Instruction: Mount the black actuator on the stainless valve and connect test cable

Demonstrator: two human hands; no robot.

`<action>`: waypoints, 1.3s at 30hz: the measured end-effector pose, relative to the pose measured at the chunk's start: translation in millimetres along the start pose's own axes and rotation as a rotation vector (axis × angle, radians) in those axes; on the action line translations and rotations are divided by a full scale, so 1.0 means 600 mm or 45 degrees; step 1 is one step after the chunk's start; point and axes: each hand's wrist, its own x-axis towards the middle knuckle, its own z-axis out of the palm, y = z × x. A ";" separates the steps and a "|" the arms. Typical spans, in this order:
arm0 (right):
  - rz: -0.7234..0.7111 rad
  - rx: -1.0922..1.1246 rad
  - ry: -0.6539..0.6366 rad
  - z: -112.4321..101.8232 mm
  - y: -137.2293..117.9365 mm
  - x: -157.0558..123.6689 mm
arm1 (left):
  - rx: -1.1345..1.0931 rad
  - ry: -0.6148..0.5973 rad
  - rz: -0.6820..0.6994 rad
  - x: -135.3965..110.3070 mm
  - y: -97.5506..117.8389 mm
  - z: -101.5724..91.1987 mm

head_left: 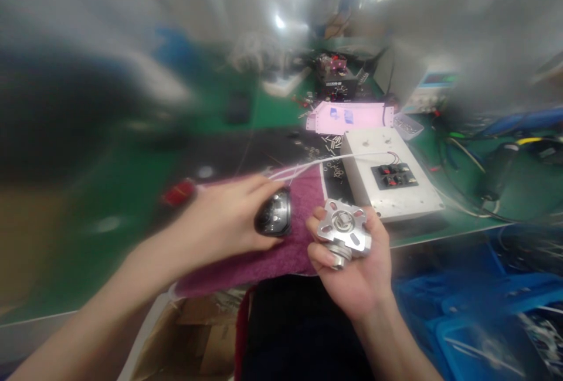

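Note:
Fingers and thumb of my left hand (235, 214) are wrapped round a black lamp-like housing (276, 214) with a clear front, just above the purple cloth (303, 193). White cable (303, 167) runs from near that hand to the terminal block (394, 174) on a white box. In my right hand (356, 287) lies a silver metal bracket (343, 225) with slots and a round centre. A threaded part with a nut (339, 257) sticks out below its plate, between my fingers. The two held parts are apart.
The white box (373, 187) stands on the green bench right of the cloth. Loose screws and small hardware (334, 161) lie on the black mat. Behind are pink sheets (354, 118) and a small clear tray (408, 126). Blue bins (475, 316) sit below the bench edge at right.

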 end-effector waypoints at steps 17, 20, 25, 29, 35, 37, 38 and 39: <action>-0.404 -0.386 0.010 -0.011 0.025 -0.016 | -0.633 0.305 0.264 -0.021 0.118 -0.056; -0.449 -0.456 -0.001 -0.014 0.027 -0.022 | -0.668 0.320 0.290 -0.025 0.127 -0.034; -0.455 -0.488 -0.024 -0.016 0.021 -0.029 | -0.580 0.436 0.177 -0.037 0.132 -0.048; -0.307 -0.423 -0.099 -0.016 0.012 -0.030 | -0.485 0.537 0.063 -0.044 0.133 -0.069; -0.074 -0.194 -0.187 -0.018 0.007 -0.027 | -0.512 0.541 0.069 -0.052 0.127 -0.059; -0.009 -0.111 -0.164 -0.017 0.006 -0.027 | -0.518 0.548 0.066 -0.053 0.126 -0.056; 0.023 -0.068 -0.141 -0.016 0.006 -0.027 | -0.522 0.547 0.066 -0.053 0.125 -0.055; 0.055 -0.025 -0.115 -0.015 0.007 -0.027 | -0.528 0.547 0.069 -0.052 0.125 -0.055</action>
